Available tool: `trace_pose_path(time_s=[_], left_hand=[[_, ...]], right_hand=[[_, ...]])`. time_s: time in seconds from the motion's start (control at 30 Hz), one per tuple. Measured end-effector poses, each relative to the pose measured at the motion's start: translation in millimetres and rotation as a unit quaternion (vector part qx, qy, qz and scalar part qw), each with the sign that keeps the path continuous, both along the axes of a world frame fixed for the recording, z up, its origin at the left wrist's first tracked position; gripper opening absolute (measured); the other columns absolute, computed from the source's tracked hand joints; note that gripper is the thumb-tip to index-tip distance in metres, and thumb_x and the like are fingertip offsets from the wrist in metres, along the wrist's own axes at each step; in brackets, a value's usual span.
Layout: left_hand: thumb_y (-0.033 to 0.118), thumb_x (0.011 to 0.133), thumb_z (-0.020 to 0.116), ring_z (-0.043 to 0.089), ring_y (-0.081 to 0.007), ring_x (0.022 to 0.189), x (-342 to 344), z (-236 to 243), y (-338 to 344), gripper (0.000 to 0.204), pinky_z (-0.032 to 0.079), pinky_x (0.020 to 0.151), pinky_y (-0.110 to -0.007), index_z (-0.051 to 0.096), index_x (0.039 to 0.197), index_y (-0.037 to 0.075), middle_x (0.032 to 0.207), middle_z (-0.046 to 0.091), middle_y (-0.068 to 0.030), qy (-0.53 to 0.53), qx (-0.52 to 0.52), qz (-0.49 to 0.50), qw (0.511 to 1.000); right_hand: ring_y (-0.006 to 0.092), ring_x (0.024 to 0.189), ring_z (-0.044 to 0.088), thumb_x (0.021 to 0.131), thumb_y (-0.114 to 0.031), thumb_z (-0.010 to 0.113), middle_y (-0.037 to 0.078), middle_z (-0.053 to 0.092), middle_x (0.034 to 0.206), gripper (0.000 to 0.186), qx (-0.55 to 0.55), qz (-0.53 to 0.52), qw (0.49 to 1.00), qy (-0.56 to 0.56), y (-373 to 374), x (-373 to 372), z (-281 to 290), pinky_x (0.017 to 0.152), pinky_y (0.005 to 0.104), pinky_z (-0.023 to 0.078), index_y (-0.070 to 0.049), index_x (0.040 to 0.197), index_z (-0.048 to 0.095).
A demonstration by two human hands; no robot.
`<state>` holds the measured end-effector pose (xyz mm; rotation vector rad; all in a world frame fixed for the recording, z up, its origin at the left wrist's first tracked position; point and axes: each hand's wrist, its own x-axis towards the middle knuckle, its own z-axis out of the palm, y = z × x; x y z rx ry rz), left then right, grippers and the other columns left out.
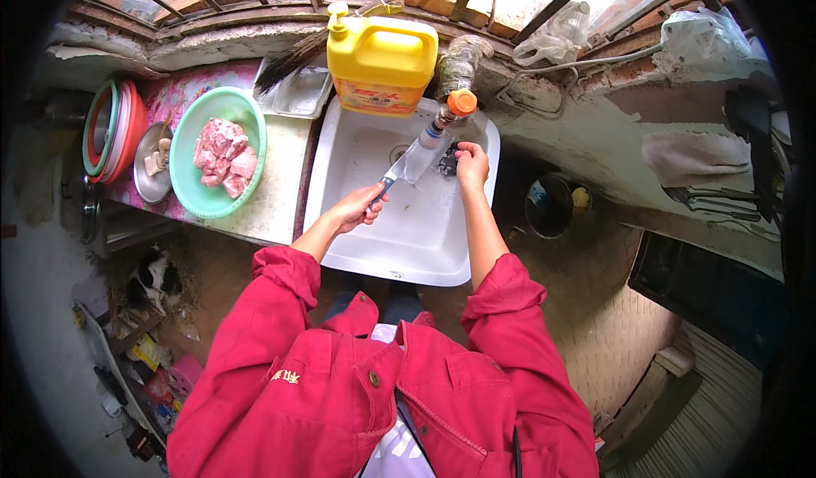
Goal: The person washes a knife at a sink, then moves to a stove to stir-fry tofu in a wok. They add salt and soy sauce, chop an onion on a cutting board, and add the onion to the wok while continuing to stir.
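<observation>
left hand [355, 210] closed around handle of a knife [406, 165], blade held over the white sink [357, 151] under the tap [448, 114]. right hand [470, 162] closed on something dark at the blade tip, likely a scrubber, can't tell. step looks like washing the blade. next move likely needs wiping along the flat, fingers off the edge. green bowl of raw meat [223, 157] sits on counter left, yellow jug [380, 62] behind sink.
</observation>
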<state>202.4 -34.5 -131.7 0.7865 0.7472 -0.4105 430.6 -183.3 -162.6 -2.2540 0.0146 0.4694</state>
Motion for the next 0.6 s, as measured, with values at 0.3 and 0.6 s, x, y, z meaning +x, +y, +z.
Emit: trace_pose_path(time_s=[0.3, 0.6], left_hand=[[0.040, 0.090, 0.054, 0.059, -0.0356, 0.079, 17.2, 12.8, 3.8, 0.031, 0.046, 0.069, -0.044, 0.056, 0.104, 0.012, 0.080, 0.061, -0.0138, -0.043, 0.626, -0.283, 0.725], [0.027, 0.076, 0.072, 0.056, -0.0296, 0.093, 53.0, -25.0, 18.4, 0.034, 0.045, 0.080, -0.038, 0.062, 0.104, 0.011, 0.100, 0.057, -0.0135, -0.092, 0.566, -0.178, 0.800]], right_hand=[[0.0144, 0.065, 0.058, 0.081, -0.031, 0.066, 0.007, 0.067, 0.078, 0.027, 0.108, -0.032, 0.955, 0.274, 22.1, -24.0, -17.6, 0.056, 0.0276, 0.040, -0.004, 0.084, 0.066], [0.0096, 0.057, 0.057, 0.080, -0.009, 0.063, 0.003, 0.065, 0.075, 0.008, 0.211, -0.195, 0.924, 0.254, -27.5, -13.3, -4.5, 0.047, 0.0228, 0.032, -0.007, 0.087, 0.063]])
